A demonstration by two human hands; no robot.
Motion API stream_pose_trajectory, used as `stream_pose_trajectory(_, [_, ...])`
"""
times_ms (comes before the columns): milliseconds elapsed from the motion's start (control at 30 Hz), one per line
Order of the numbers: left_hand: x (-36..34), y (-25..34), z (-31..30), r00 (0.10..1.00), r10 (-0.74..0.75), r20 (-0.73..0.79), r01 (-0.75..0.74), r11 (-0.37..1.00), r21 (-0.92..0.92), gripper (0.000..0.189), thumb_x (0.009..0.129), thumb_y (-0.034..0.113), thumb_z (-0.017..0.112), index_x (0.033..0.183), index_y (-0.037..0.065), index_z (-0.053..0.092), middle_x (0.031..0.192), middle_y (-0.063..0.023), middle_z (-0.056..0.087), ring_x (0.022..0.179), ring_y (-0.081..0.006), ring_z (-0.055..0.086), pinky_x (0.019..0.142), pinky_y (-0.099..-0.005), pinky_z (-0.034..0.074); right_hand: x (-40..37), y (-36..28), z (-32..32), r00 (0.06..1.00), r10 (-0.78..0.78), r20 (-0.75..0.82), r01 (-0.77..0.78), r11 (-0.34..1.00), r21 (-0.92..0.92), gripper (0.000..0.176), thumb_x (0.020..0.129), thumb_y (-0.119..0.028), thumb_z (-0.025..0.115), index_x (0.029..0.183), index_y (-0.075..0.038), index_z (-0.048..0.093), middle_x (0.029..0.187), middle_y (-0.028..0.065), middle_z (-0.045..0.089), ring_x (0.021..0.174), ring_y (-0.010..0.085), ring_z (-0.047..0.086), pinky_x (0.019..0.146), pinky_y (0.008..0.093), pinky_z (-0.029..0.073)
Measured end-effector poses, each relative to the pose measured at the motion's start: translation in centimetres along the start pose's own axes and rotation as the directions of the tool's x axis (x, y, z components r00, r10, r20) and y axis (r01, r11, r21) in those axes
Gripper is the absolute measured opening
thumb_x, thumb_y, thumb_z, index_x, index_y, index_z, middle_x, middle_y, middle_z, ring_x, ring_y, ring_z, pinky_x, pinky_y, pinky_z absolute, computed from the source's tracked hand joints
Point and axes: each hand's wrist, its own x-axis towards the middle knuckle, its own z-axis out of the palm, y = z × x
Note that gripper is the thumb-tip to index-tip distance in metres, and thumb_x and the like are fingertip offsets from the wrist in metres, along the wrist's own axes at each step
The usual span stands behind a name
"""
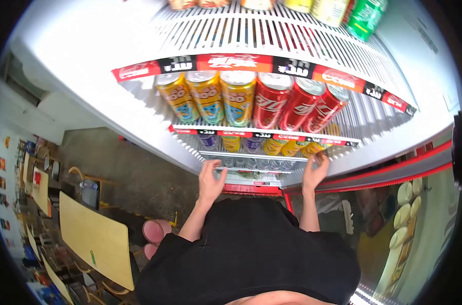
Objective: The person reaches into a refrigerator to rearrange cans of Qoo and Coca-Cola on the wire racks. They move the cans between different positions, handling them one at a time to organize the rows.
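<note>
I look down into an open drinks fridge. My left hand [211,179] is raised at the front of a lower wire shelf [251,156], fingers spread, holding nothing. My right hand [316,170] reaches to the right end of the same shelf and touches a yellow can [312,149]; whether it grips the can is unclear. On the shelf above stand three yellow cartoon cans [208,96] on the left and three red cola cans [297,108] on the right.
Bottles [365,18] stand on the top wire shelf. The open glass fridge door [393,213] is at my right. Yellow tables [93,239] and chairs stand on the floor to my left, with pink slippers [154,234] nearby.
</note>
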Motion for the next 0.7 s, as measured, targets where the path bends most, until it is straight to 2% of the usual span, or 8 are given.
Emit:
stream_pose_trajectory(33, [0.5, 1.3, -0.5, 0.999, 0.009, 0.038, -0.008, 0.999, -0.033, 0.023, 0.092, 0.008, 0.075, 0.109, -0.002, 0.064, 0.1, -0.0155, 0.067, 0.097, -0.0321, 0.068, 0.084, -0.0406, 0.055, 0.4, -1.7, -0.5, 0.999, 0.01, -0.038, -0.009, 0.999, 0.041, 0.025, 0.094, -0.004, 0.072, 0.117, 0.004, 0.064, 0.107, 0.0175, 0.066, 0.093, 0.0311, 0.067, 0.087, 0.0389, 0.054])
stream_pose_trajectory(133, [2.5, 5.3, -2.5, 0.983, 0.138, 0.121, -0.129, 0.988, -0.08, 0.021, 0.093, 0.007, 0.074, 0.11, -0.002, 0.065, 0.099, -0.0151, 0.069, 0.094, -0.0307, 0.07, 0.084, -0.0394, 0.056, 1.6, -4.0, -1.5, 0.957, -0.269, -0.113, 0.268, 0.963, -0.016, 0.005, 0.096, -0.001, 0.069, 0.096, 0.003, 0.067, 0.087, 0.0157, 0.067, 0.077, 0.0299, 0.066, 0.075, 0.0386, 0.054])
stream_pose_trajectory(267, [6.2, 10.6, -5.4, 0.894, 0.401, 0.203, -0.39, 0.916, -0.09, 0.018, 0.094, 0.005, 0.071, 0.11, -0.002, 0.067, 0.103, -0.0154, 0.07, 0.098, -0.0325, 0.069, 0.088, -0.0405, 0.056, 4.2, -10.9, -3.4, 0.806, -0.584, -0.09, 0.583, 0.76, 0.288, 0.018, 0.099, -0.007, 0.055, 0.088, 0.005, 0.062, 0.077, 0.0152, 0.064, 0.067, 0.0309, 0.064, 0.062, 0.0378, 0.051])
stream_pose_trajectory(367, [9.0, 14.3, -7.5, 0.76, 0.63, 0.161, -0.637, 0.771, -0.009, 0.02, 0.094, 0.004, 0.069, 0.114, -0.001, 0.067, 0.109, -0.0152, 0.07, 0.105, -0.0338, 0.068, 0.092, -0.0433, 0.054, 6.0, -15.2, -3.8, 0.765, -0.604, -0.223, 0.641, 0.681, 0.353, 0.015, 0.099, -0.005, 0.052, 0.094, 0.005, 0.062, 0.082, 0.0165, 0.065, 0.075, 0.0307, 0.065, 0.069, 0.0399, 0.053])
stream_pose_trajectory(433, [10.6, 16.1, -9.0, 0.706, 0.698, 0.12, -0.703, 0.711, 0.0, 0.03, 0.091, 0.006, 0.07, 0.12, -0.001, 0.066, 0.121, -0.016, 0.068, 0.113, -0.035, 0.065, 0.099, -0.0471, 0.052, 8.0, -17.1, -4.1, 0.767, -0.591, -0.25, 0.641, 0.723, 0.259, 0.019, 0.099, -0.006, 0.049, 0.106, 0.007, 0.062, 0.101, 0.0195, 0.066, 0.097, 0.0312, 0.066, 0.086, 0.0425, 0.054])
stream_pose_trajectory(500, [12.1, 18.4, -10.4, 0.641, 0.764, 0.07, -0.767, 0.635, 0.092, 0.036, 0.09, 0.008, 0.072, 0.124, -0.001, 0.066, 0.125, -0.0165, 0.066, 0.116, -0.0355, 0.064, 0.102, -0.048, 0.051, 9.9, -17.0, -3.3, 0.847, -0.486, -0.216, 0.531, 0.785, 0.319, 0.031, 0.101, -0.009, 0.049, 0.125, 0.008, 0.056, 0.125, 0.0222, 0.06, 0.121, 0.0336, 0.059, 0.107, 0.0468, 0.046])
stream_pose_trajectory(567, [13.6, 20.4, -11.2, 0.597, 0.797, 0.093, -0.799, 0.58, 0.156, 0.04, 0.088, 0.012, 0.073, 0.126, -0.001, 0.065, 0.131, -0.0169, 0.064, 0.122, -0.0359, 0.061, 0.105, -0.0486, 0.05, 12.1, -18.3, -2.8, 0.885, -0.449, -0.122, 0.46, 0.805, 0.375, 0.043, 0.103, -0.015, 0.047, 0.14, 0.008, 0.048, 0.138, 0.0222, 0.053, 0.132, 0.034, 0.052, 0.116, 0.0475, 0.038])
stream_pose_trajectory(700, [15.9, 22.5, -10.6, 0.549, 0.834, 0.054, -0.814, 0.519, 0.26, 0.049, 0.086, 0.025, 0.079, 0.125, -0.001, 0.066, 0.123, -0.0164, 0.064, 0.117, -0.0335, 0.06, 0.1, -0.0479, 0.052, 15.7, -15.9, -0.9, 0.959, -0.245, 0.139, 0.117, 0.795, 0.595, 0.059, 0.107, -0.029, 0.046, 0.154, 0.005, 0.037, 0.154, 0.0187, 0.044, 0.14, 0.0274, 0.044, 0.12, 0.0432, 0.031])
